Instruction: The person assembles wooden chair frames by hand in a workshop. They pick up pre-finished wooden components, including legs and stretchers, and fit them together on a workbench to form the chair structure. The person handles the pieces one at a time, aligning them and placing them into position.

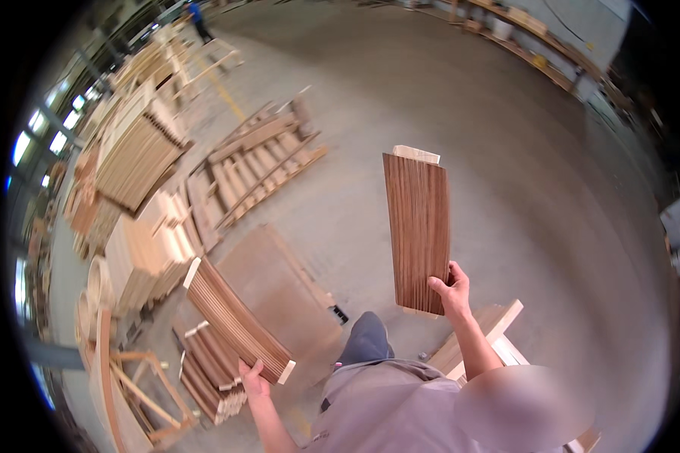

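My left hand [255, 379] grips the near end of a curved brown wooden panel [238, 321], which has a lined face and pale ends. In my right hand [453, 293] is another brown wooden panel [419, 234], held up by its lower right edge with the thumb across its face. A pale wood end shows above its top edge. The two panels are well apart. Below and left of my left hand lies a pile of similar brown panels [204, 370] with pale ends.
A flat brown sheet [272, 279] lies on the floor ahead. Left stand stacks of pale boards [147, 241], a slatted pallet [257, 162] and a wooden frame [147, 385]. Pale timber [483, 340] is beside me at right. A person in blue [196, 19] stands far off.
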Tool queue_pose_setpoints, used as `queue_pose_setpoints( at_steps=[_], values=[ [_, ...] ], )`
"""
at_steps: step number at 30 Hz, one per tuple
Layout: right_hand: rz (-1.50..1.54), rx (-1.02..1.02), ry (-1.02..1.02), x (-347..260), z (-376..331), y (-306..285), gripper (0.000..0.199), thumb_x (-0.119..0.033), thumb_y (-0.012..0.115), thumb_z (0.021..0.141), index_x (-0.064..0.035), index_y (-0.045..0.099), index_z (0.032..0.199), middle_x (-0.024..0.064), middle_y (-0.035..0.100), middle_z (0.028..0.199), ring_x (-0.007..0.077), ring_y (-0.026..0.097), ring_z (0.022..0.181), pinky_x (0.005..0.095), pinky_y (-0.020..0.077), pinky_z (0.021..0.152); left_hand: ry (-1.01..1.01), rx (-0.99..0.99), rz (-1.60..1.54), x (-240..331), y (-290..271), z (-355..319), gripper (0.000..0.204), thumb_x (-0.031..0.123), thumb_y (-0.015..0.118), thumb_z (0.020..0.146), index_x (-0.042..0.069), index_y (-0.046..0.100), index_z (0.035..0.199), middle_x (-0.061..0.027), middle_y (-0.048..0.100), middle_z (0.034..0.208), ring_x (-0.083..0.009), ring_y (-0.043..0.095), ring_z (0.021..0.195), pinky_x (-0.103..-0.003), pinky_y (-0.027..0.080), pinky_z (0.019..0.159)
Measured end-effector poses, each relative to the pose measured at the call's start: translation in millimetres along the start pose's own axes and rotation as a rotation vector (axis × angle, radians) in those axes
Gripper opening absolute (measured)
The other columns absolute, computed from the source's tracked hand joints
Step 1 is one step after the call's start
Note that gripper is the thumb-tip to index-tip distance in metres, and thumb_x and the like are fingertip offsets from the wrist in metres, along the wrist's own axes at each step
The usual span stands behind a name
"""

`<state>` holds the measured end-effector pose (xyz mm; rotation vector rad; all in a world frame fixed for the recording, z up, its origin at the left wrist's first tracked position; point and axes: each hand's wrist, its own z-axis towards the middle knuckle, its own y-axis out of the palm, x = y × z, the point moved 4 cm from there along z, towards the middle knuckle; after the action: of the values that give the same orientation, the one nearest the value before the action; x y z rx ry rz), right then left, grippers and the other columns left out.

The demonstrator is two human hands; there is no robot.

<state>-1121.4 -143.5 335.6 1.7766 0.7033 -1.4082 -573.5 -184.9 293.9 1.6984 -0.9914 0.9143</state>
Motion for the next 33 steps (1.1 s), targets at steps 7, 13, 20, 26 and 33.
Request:
queue_pose_setpoints(
  at_steps=[7, 13, 20, 26, 33],
  values=[
    [0.072, 0.243, 0.016, -14, 96, -121, 0.036, -0.007, 0.076, 0.082, -0.0012, 0.06, 0.114, 0.0019, 0.066, 0.099, 0.0088, 0.06, 0.089, 0.0258, 0.0494, 0.082, -0.173, -0.266, 0.169, -79, 232, 120, 0.058, -0.01, 0.064, 0.076, -0.002, 0.047, 0.131, -0.0119, 0.06, 0.123, -0.0231, 0.059, 0.113, -0.036, 0.045, 0.101],
    [-0.005, 0.457, 0.062, -36, 195, -211, 0.037, -0.007, 0.075, 0.082, 0.0002, 0.06, 0.114, 0.0032, 0.066, 0.099, 0.0107, 0.062, 0.088, 0.027, 0.0512, 0.081, -0.335, -0.474, 0.25, -181, 427, 205, 0.053, -0.012, 0.069, 0.071, 0.0, 0.053, 0.12, -0.011, 0.066, 0.115, -0.0224, 0.065, 0.104, -0.036, 0.049, 0.097],
    [-0.012, 0.694, 0.008, -68, 285, -322, 0.037, -0.005, 0.075, 0.081, 0.0018, 0.059, 0.114, 0.0059, 0.067, 0.1, 0.0117, 0.063, 0.088, 0.0273, 0.0525, 0.081, -0.458, -0.772, 0.364, -288, 699, 268, 0.054, -0.01, 0.069, 0.073, -0.001, 0.053, 0.123, -0.0115, 0.065, 0.118, -0.0221, 0.064, 0.107, -0.037, 0.049, 0.098],
    [0.077, 0.903, -0.027, -82, 367, -473, 0.038, -0.004, 0.074, 0.081, 0.0026, 0.058, 0.114, 0.0071, 0.068, 0.1, 0.0124, 0.064, 0.088, 0.0278, 0.0528, 0.081, -0.485, -0.935, 0.483, -378, 935, 263, 0.053, -0.012, 0.065, 0.075, -0.001, 0.052, 0.125, -0.0122, 0.066, 0.116, -0.0222, 0.066, 0.104, -0.037, 0.051, 0.096],
    [0.163, 1.027, -0.092, -162, 473, -697, 0.037, -0.005, 0.074, 0.081, 0.0038, 0.058, 0.113, 0.0078, 0.068, 0.1, 0.0126, 0.064, 0.088, 0.0281, 0.0528, 0.08, -0.491, -0.904, 0.626, -444, 1173, 202, 0.051, -0.013, 0.065, 0.074, -0.002, 0.053, 0.122, -0.0115, 0.066, 0.113, -0.0227, 0.066, 0.103, -0.037, 0.052, 0.096]
  ],
)
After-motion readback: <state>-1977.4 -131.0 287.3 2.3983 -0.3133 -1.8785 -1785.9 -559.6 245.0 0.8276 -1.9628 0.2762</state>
